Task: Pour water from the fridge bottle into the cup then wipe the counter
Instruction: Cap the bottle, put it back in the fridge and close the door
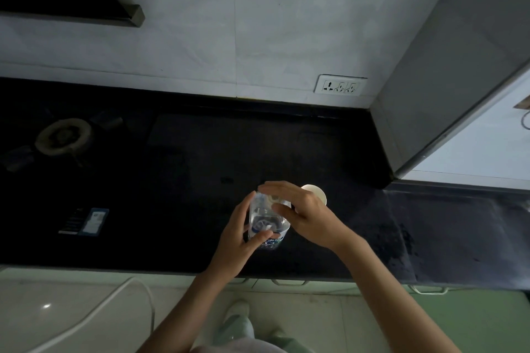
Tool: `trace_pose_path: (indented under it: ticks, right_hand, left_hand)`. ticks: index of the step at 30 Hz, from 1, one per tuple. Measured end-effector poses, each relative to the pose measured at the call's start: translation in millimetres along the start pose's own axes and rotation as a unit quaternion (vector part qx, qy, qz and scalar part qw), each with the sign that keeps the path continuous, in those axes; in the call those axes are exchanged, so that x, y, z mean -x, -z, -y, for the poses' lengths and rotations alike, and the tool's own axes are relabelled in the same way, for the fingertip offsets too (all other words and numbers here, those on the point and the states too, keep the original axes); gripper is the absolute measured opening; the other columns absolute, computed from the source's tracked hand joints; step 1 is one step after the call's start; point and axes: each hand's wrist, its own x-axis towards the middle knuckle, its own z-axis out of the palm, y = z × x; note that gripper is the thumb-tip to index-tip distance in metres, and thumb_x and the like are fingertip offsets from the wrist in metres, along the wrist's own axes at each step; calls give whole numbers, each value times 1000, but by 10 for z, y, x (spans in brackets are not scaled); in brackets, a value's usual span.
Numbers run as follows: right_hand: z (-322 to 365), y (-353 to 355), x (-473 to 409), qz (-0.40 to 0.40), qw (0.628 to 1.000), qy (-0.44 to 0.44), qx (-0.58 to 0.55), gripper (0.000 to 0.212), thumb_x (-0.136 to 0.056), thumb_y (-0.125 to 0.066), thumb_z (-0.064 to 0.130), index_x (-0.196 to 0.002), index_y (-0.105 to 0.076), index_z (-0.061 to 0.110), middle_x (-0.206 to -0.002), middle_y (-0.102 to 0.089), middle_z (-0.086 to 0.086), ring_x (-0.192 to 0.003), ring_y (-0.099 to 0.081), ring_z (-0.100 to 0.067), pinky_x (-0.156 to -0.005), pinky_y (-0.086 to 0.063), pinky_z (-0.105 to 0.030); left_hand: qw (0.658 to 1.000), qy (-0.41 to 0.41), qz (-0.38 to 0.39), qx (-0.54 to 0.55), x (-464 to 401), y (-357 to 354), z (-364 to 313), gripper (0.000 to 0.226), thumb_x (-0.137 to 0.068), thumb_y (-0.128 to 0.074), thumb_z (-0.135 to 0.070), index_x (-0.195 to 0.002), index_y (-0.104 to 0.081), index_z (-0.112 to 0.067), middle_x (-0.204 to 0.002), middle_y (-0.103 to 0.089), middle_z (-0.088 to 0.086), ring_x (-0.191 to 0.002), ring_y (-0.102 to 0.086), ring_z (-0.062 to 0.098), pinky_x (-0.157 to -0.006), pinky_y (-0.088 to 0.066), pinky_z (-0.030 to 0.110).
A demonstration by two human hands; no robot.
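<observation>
The clear plastic water bottle with a blue-and-white label (268, 221) stands upright on the black stone counter (200, 157), near its front edge, held from both sides. Far left on the counter sits a round gas burner ring (63, 135), and nearer the front a small blue-and-white sticker (94, 221). The left hand (239, 241) grips the bottle's lower body, thumb curled across the label. The right hand (304, 213) arches over the bottle's top, fingers curled down around the cap area, which they hide. Just behind and right of that hand a white paper cup (315, 192) stands on the counter, partly covered by the knuckles. A white wall socket (340, 85) sits on the tiled wall further right.
</observation>
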Motion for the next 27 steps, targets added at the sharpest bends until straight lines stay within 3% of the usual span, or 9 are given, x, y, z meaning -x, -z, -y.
trace_pose_path:
  ticks: [4, 8, 11, 15, 17, 21, 24, 27]
  right_hand:
    - [-55, -14, -44, -12, 998, 51, 40, 33, -91, -60, 2, -122, -62, 10, -119, -60, -2, -107, -58, -7, -87, -51, -19]
    - [-83, -171, -31, -99, 995, 7, 24, 28, -87, -66, 27, -111, -65, 14, -100, -57, 1, -91, -58, -11, -76, -51, -26]
    - [-73, -228, -27, -134, 991, -9, 14, 32, -85, -65, 37, -107, -67, 15, -99, -58, 2, -91, -58, -11, -76, -51, -26]
    - [-98, -120, 29, -55, 997, 22, 45, 36, -92, -61, 19, -128, -59, 16, -117, -58, 3, -109, -52, -7, -93, -42, -14]
    - [-119, -70, 38, -36, 994, 45, 90, 38, -93, -57, 14, -131, -57, 16, -118, -58, 1, -109, -50, -8, -92, -41, -14]
    - [-130, -124, 8, -76, 989, 42, 117, 30, -90, -61, 13, -120, -62, 16, -106, -58, 1, -98, -50, -12, -84, -43, -18]
    - [-109, -209, 25, -114, 987, 27, 110, 24, -90, -59, 16, -114, -63, 13, -99, -57, 1, -91, -47, -10, -82, -39, -14]
    - [-79, -272, 46, -144, 985, 3, 93, 24, -90, -59, 22, -112, -64, 14, -100, -57, 3, -91, -49, -11, -82, -42, -18]
  left_hand:
    - [1000, 1, 0, 4, 1, -4, 26, 73, -82, -64, -54, -142, -22, -54, -146, -36, -25, -130, -46, 1, -104, -46, 29]
    - [1000, 4, 1, 2, -5, 2, 29, 74, -80, -63, -61, -141, -22, -58, -147, -39, -17, -130, -48, 5, -104, -47, 36]
    - [1000, 7, 7, -5, -12, 22, 38, 71, -81, -63, -59, -139, -22, -61, -147, -40, -16, -129, -49, 8, -104, -47, 39]
    - [1000, 2, 3, 3, -3, 22, -10, 68, -81, -65, -53, -135, -25, -65, -143, -40, -24, -127, -51, 5, -101, -48, 31]
    - [1000, 0, -1, 5, 4, 5, -22, 69, -81, -66, -53, -136, -26, -63, -143, -40, -26, -128, -49, 5, -101, -48, 29]
    - [1000, -2, -12, 13, 9, -18, -12, 72, -79, -67, -56, -140, -28, -54, -145, -43, -18, -129, -49, 7, -102, -48, 32]
    - [1000, 2, -11, 10, 3, -9, -21, 71, -77, -66, -62, -135, -27, -64, -144, -43, -18, -129, -49, 5, -102, -48, 33]
    - [1000, 4, -3, 3, -5, 8, -3, 70, -78, -66, -59, -135, -25, -65, -145, -43, -17, -128, -50, 6, -102, -48, 34]
